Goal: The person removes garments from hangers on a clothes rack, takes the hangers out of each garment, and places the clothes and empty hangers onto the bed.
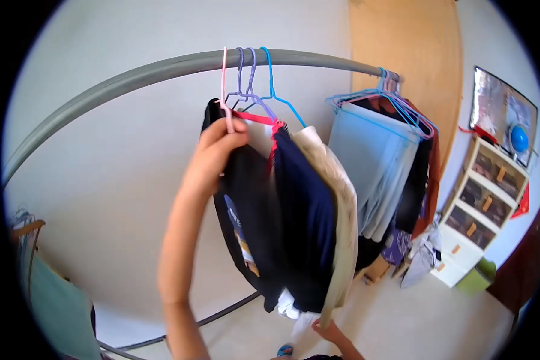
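My left hand (225,141) is closed around the pink hanger (224,90), whose hook reaches the grey rail (192,62). A black garment (252,204) with a printed patch hangs just below that hand. Beside it hang a navy garment (309,210) with a red edge and a beige garment (345,204). Purple hangers (250,72) and a blue hanger (270,78) hook over the rail. Low in the view, my right hand (325,329) pinches the bottom edge of the beige garment.
Light blue trousers (369,156) and darker clothes hang farther right on the rail. Behind them stand a drawer unit (483,204) and a green bin (477,277). A pale green garment (60,306) hangs at the lower left.
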Tool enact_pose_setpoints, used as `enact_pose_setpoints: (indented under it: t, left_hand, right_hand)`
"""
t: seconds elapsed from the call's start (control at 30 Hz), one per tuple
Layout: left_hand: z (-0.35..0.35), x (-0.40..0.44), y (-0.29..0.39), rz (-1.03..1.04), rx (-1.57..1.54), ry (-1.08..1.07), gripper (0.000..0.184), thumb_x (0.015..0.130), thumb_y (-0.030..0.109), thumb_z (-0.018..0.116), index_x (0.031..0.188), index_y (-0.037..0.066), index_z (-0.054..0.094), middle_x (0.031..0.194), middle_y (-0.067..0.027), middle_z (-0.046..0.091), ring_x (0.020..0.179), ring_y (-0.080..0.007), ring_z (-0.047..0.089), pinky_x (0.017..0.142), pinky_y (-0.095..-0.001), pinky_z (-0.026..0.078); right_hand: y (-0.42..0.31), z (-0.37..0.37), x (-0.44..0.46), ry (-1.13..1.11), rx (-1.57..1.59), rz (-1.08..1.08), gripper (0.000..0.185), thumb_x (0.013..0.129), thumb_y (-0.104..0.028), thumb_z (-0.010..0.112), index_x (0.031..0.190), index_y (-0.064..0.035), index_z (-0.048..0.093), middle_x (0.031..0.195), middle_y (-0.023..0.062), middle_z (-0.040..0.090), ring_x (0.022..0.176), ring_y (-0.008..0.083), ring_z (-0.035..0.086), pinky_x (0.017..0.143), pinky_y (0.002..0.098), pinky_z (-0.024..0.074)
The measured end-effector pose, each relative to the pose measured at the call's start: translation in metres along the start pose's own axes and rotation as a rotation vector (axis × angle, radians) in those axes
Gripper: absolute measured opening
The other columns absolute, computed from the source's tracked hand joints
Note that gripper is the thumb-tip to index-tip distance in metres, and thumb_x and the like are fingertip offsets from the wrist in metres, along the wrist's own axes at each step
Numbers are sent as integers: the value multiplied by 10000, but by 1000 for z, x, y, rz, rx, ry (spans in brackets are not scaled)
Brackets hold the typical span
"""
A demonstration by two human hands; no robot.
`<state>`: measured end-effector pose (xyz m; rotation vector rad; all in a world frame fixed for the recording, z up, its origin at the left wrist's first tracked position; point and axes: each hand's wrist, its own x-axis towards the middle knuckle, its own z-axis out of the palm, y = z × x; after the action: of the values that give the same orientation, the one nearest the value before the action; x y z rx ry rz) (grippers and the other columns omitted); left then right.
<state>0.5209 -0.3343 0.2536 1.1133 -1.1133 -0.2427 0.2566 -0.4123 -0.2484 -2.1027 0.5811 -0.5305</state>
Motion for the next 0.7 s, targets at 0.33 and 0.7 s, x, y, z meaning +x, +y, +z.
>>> enact_pose_setpoints:
  t: [0.33, 0.7]
  left_hand:
    - [-54, -36, 114, -29, 1313, 166, 173, 709, 157, 470, 733, 7, 554, 609, 16, 490, 584, -47, 424, 557, -176, 345]
    - [82, -272, 141, -255, 1750, 773, 85, 752, 67, 410, 700, 18, 457, 614, -100, 393, 543, -184, 406, 511, -263, 331]
  right_hand:
    - [36, -95, 35, -524, 112, -196, 185, 667, -217, 582, 734, -45, 559, 751, 123, 557, 738, 264, 523, 669, 337, 405]
    - [-73, -132, 70, -1525, 186, -362, 315, 696, -277, 553, 907, -44, 535, 990, 129, 485, 972, 215, 421, 824, 300, 321]
